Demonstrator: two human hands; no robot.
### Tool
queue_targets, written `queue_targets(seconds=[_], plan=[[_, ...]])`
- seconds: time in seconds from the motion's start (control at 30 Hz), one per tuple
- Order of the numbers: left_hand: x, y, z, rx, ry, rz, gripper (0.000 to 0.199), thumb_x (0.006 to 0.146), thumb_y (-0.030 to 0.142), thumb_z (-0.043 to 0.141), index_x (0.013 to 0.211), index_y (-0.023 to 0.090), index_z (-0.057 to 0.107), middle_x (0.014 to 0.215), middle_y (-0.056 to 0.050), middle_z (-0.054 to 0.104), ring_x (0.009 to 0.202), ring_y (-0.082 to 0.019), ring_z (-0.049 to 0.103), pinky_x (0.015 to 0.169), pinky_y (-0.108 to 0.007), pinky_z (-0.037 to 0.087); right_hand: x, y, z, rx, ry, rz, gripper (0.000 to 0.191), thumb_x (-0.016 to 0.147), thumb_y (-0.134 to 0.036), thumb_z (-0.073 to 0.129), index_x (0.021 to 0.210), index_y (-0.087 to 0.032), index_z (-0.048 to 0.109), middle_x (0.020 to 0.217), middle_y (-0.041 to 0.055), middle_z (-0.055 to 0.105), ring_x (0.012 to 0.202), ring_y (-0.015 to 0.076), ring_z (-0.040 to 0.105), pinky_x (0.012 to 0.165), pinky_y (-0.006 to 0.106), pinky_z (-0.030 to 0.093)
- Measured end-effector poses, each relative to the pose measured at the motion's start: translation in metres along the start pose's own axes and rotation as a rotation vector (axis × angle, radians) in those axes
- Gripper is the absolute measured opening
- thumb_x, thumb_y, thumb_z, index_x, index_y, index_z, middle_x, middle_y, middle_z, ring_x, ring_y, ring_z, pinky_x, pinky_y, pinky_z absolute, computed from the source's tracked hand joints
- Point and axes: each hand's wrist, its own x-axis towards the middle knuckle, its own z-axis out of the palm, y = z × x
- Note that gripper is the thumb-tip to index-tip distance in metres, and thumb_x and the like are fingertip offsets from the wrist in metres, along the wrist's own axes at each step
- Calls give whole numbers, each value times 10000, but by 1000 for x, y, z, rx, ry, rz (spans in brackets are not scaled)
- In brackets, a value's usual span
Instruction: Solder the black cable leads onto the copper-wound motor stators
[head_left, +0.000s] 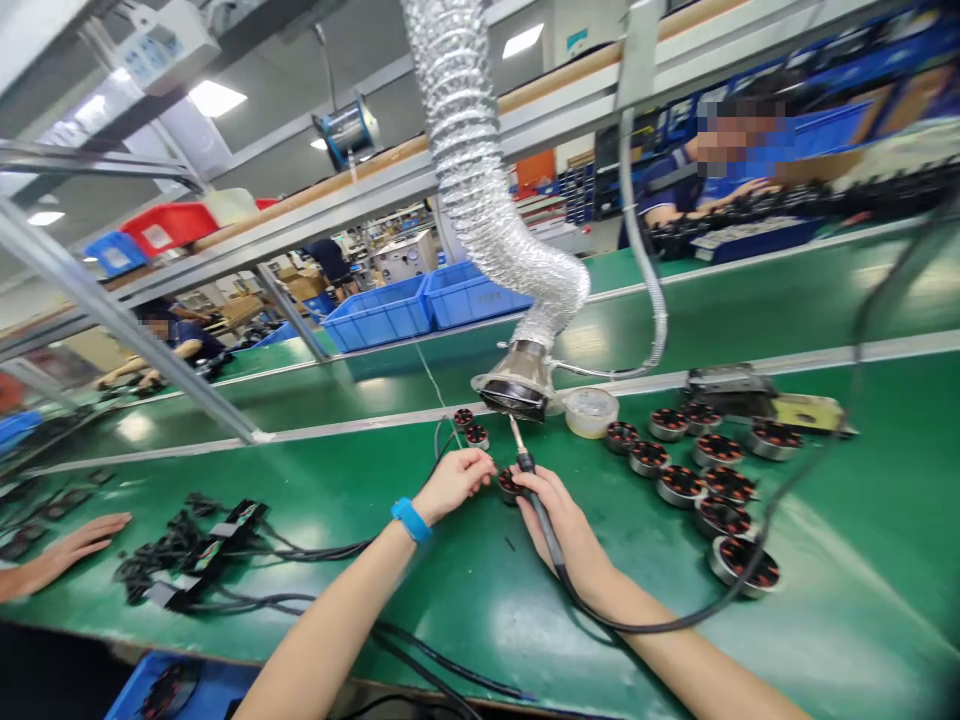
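Head view: at frame centre, your right hand (559,515) grips a soldering iron (520,450); your left hand (450,482) pinches a wire at the small motor (510,485) on the green table (450,600). Soldering looks underway; next, steady the tip on the joint.

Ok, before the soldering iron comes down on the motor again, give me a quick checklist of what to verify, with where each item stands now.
1. Iron grip: right hand holds the soldering iron pen-style, tip raised. Ok.
2. Workpiece steady: left hand pinches at the small motor on the green table. Ok.
3. Fume extraction: the foil duct's nozzle hangs just above the tip. Ok.
4. Tip condition, tinned or dirty: cannot tell.
5. Iron cable trails right past the finished motors; touching them or not: cannot tell.
6. Wire seated at the joint: hidden by fingers, cannot tell.
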Motion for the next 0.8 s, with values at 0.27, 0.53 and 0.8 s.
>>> queue_targets(seconds=[0.27,0.53,0.8], plan=[[29,-9,-37,252,228,6,394,844,494,532,869,116,639,685,-19,584,546,-107,503,508,-224,411,5,-11,-31,-288,22,-170,288,963,-76,413,1199,-187,535,1105,113,562,919,169,606,778,300,534],[-29,25,-19,220,485,330,494,979,451,366,1381,189,484,1102,-95,676,610,-99,559,584,-237,476,27,-61,-74,-503,-52,-109,211,1005,-167,441,1140,-170,602,998,95,570,785,159,563,695,272,477],[-130,36,15,750,-23,160,376,1011,318,307,1266,228,569,784,-25,686,664,-153,625,657,-246,425,-11,-70,-142,-751,60,-151,307,983,-165,520,1283,-219,550,1089,97,622,956,211,613,831,352,508]])
